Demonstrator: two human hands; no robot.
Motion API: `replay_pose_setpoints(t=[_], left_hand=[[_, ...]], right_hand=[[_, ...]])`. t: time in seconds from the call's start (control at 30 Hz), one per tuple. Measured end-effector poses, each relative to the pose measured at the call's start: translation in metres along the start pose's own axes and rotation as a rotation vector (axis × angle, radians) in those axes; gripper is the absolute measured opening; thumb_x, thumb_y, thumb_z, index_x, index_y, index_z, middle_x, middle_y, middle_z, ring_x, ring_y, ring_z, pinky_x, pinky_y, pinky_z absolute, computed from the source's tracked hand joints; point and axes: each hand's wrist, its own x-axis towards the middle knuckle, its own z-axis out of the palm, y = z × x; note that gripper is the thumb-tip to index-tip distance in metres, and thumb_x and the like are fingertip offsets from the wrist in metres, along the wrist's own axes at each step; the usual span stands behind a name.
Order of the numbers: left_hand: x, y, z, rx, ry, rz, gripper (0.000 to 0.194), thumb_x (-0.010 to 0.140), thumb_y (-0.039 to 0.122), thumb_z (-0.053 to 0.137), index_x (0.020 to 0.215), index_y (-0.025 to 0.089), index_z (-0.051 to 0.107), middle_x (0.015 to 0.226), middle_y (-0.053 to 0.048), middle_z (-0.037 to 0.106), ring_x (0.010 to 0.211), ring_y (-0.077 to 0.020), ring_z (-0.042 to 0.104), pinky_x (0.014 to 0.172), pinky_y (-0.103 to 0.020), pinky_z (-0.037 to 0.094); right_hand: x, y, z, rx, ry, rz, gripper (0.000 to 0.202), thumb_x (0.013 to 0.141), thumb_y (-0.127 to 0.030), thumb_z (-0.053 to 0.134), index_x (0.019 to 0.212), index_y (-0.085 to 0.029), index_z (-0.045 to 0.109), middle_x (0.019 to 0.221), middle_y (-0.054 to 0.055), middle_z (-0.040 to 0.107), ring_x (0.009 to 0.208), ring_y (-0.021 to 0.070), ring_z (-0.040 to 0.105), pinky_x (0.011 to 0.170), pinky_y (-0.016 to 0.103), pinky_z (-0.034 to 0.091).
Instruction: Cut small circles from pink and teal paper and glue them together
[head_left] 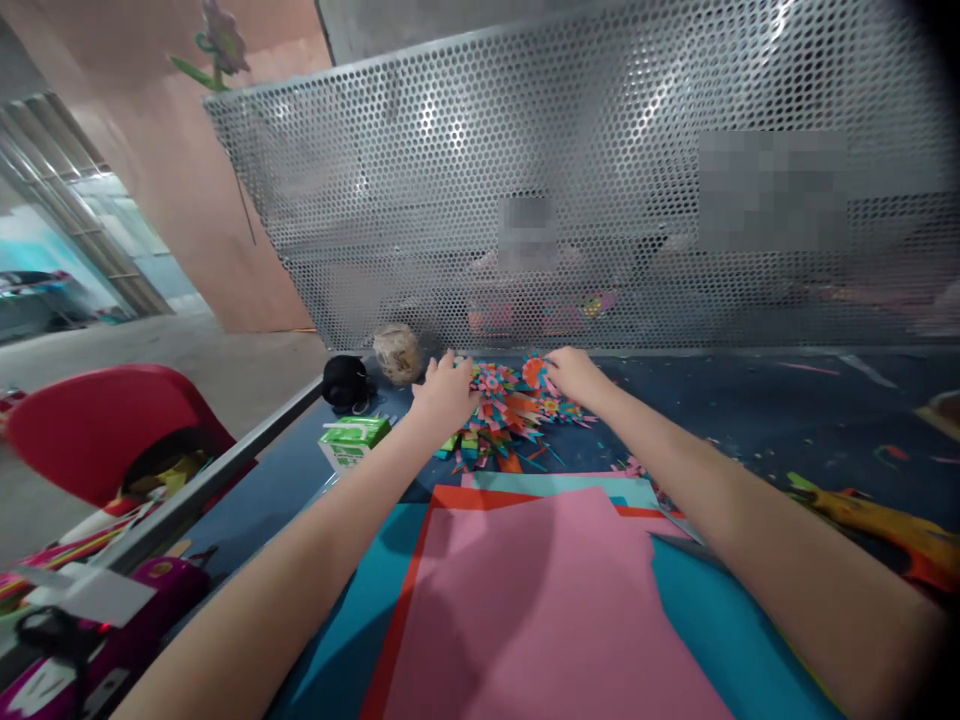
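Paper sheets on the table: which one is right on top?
The big pink sheet: it lies over the orange-red sheet and the blue paper, which stick out from under it.

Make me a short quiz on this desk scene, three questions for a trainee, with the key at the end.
1. What colour is the large sheet on top of the paper stack nearest the person?
a) white
b) pink
c) black

2. True or false: the green-and-white box stands to the right of the colourful fringed paper pile.

3. Which of the person's hands is nearer the orange round piece?

Key
1. b, pink.
2. False; it stands to the left of the pile.
3. The right hand; its fingertips are at the edge of that piece.
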Motion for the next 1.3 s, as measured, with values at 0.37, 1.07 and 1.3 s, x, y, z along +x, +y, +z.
replay_pose_setpoints(t=[0.37, 1.07, 1.3], left_hand=[[-0.010, 0.010, 0.010, 0.162, 0.028, 0.272, 0.047, 0.091, 0.037, 0.048, 0.138, 0.030, 0.047, 0.153, -0.008, 0.038, 0.144, -0.0359, 0.022, 0.108, -0.072, -0.001], [-0.165, 0.051, -0.041, 0.073, -0.513, 0.658, 0.053, 0.087, 0.051, 0.053, 0.132, 0.023, 0.056, 0.141, -0.016, 0.052, 0.137, -0.0404, 0.035, 0.111, -0.072, 0.011], [-0.142, 0.048, -0.031, 0.158, -0.322, 0.426, 0.032, 0.085, 0.036, 0.059, 0.115, 0.025, 0.065, 0.127, -0.010, 0.064, 0.124, -0.0315, 0.053, 0.108, -0.056, 0.032]], right_hand=[[-0.031, 0.026, 0.004, -0.160, -0.006, -0.170, 0.030, 0.093, -0.029, 0.060, 0.121, -0.019, 0.057, 0.124, 0.009, 0.060, 0.102, 0.0242, 0.063, 0.084, 0.045, 0.054], [-0.067, 0.052, -0.036, -0.048, -0.363, -0.156, 0.028, 0.094, -0.031, 0.060, 0.120, -0.020, 0.058, 0.124, 0.008, 0.060, 0.102, 0.0238, 0.062, 0.086, 0.045, 0.053], [-0.117, 0.067, -0.044, -0.033, -0.522, -0.137, 0.022, 0.093, -0.030, 0.060, 0.112, -0.020, 0.062, 0.116, 0.007, 0.064, 0.097, 0.0220, 0.064, 0.083, 0.043, 0.054]])
